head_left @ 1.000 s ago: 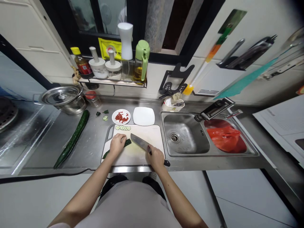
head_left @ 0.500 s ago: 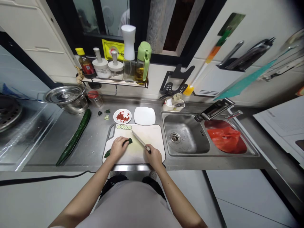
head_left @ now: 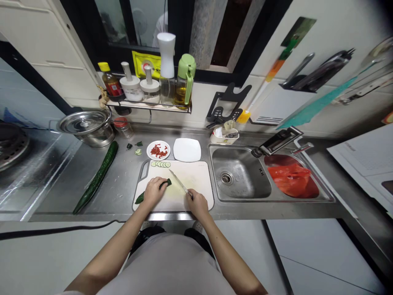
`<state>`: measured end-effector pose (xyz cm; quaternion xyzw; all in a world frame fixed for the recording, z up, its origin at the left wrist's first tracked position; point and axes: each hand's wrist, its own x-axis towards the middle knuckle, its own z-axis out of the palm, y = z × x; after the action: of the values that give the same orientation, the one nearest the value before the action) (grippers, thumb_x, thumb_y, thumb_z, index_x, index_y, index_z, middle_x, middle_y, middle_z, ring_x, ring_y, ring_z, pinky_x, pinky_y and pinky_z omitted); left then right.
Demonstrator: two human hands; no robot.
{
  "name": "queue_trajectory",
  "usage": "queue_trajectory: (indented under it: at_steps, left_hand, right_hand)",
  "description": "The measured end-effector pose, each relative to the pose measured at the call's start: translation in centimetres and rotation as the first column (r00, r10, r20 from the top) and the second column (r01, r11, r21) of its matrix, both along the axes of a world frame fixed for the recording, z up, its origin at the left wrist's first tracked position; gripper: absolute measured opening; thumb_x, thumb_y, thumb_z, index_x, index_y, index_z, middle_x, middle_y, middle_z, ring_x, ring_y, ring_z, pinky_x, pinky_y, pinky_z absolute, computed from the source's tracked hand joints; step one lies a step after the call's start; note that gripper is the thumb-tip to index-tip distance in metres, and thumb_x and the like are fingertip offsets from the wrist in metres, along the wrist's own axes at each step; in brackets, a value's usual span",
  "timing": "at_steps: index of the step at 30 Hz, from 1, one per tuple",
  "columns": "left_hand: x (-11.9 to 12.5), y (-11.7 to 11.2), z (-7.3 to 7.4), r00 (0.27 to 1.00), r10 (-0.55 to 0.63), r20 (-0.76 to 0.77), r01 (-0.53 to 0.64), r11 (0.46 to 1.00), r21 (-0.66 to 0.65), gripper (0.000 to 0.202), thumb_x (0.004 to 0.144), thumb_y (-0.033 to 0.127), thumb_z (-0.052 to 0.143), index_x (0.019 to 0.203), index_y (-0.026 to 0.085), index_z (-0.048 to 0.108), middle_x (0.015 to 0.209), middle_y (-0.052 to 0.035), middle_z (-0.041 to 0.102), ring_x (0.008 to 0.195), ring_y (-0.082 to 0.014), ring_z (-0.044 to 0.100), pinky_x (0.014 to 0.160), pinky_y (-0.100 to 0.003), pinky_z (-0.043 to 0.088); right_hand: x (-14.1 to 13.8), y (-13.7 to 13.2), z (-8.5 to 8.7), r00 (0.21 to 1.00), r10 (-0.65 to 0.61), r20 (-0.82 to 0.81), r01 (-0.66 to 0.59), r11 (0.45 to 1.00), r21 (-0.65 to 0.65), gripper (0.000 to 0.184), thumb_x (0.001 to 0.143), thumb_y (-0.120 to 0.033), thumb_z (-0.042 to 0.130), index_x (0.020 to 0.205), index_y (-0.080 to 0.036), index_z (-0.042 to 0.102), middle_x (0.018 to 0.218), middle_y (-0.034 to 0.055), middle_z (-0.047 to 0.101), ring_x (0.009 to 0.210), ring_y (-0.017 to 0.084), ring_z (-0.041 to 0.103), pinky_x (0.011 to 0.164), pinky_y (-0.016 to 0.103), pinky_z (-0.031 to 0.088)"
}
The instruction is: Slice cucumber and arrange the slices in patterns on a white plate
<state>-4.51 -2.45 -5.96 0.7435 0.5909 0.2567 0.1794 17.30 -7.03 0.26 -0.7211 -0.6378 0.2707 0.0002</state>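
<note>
A white cutting board (head_left: pixel 196 176) lies on the steel counter before me. My left hand (head_left: pixel 153 191) is curled over a dark green cucumber (head_left: pixel 166 183), pinning it to the board. My right hand (head_left: pixel 196 203) is closed on the handle of a knife (head_left: pixel 178 182), whose blade is edge-down and points toward the cucumber's right end. A row of several cucumber slices (head_left: pixel 160 164) sits along the board's far edge.
A whole cucumber (head_left: pixel 96 177) lies to the left. Behind the board stand a plate of chopped red chili (head_left: pixel 158 150) and an empty white plate (head_left: pixel 186 149). A sink (head_left: pixel 241 178) with a red bag (head_left: pixel 291 180) is at right; a steel pot (head_left: pixel 86 127) at left.
The knife blade has turned from lying flat to edge-down and shifted toward the cucumber's end. My left hand has slid slightly along the cucumber.
</note>
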Motion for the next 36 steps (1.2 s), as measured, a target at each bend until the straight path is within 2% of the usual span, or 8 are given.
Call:
queue_trajectory:
  at_steps: [8, 19, 27, 36]
  left_hand:
    - [0.0, 0.0, -0.1, 1.0, -0.006, -0.005, 0.006, 1.0, -0.007, 0.025, 0.089, 0.035, 0.051, 0.101, 0.023, 0.069, 0.1, -0.0055, 0.068, 0.096, -0.0211, 0.06, 0.088, -0.036, 0.045]
    - [0.3, -0.3, 0.2, 1.0, 0.007, -0.016, -0.008, 1.0, -0.03, 0.025, 0.09, 0.036, 0.049, 0.1, 0.023, 0.068, 0.101, -0.0045, 0.068, 0.097, -0.0208, 0.059, 0.089, -0.035, 0.045]
    - [0.3, -0.4, 0.7, 1.0, 0.008, 0.004, -0.008, 0.999, -0.039, 0.027, 0.092, 0.035, 0.045, 0.101, 0.024, 0.068, 0.101, -0.0043, 0.068, 0.097, -0.0201, 0.06, 0.088, -0.034, 0.046]
    - [0.6, -0.7, 0.0, 0.998, 0.018, -0.055, -0.019, 0.999, -0.029, 0.029, 0.092, 0.035, 0.046, 0.11, 0.028, 0.069, 0.099, -0.0044, 0.065, 0.095, -0.0199, 0.058, 0.084, -0.032, 0.047]
  right_hand:
    - [-1.1, 0.4, 0.6, 0.991, 0.126, 0.045, -0.125, 0.991, -0.042, 0.032, 0.097, -0.032, 0.033, 0.11, -0.022, 0.06, 0.096, 0.0061, 0.07, 0.087, 0.018, 0.062, 0.066, 0.025, 0.032]
    - [-1.9, 0.8, 0.5, 0.991, 0.133, 0.023, -0.132, 0.99, -0.039, 0.027, 0.097, -0.03, 0.033, 0.102, -0.019, 0.058, 0.094, 0.0065, 0.069, 0.084, 0.018, 0.061, 0.062, 0.026, 0.028]
    - [-2.4, 1.0, 0.6, 0.99, 0.139, 0.02, -0.138, 0.989, -0.045, 0.028, 0.097, -0.027, 0.031, 0.109, -0.019, 0.055, 0.096, 0.0074, 0.069, 0.085, 0.019, 0.061, 0.065, 0.025, 0.031]
    - [-3.1, 1.2, 1.2, 0.981, 0.193, 0.004, -0.192, 0.979, -0.066, 0.028, 0.096, -0.025, 0.032, 0.109, -0.016, 0.056, 0.099, 0.0108, 0.068, 0.088, 0.02, 0.062, 0.07, 0.027, 0.035]
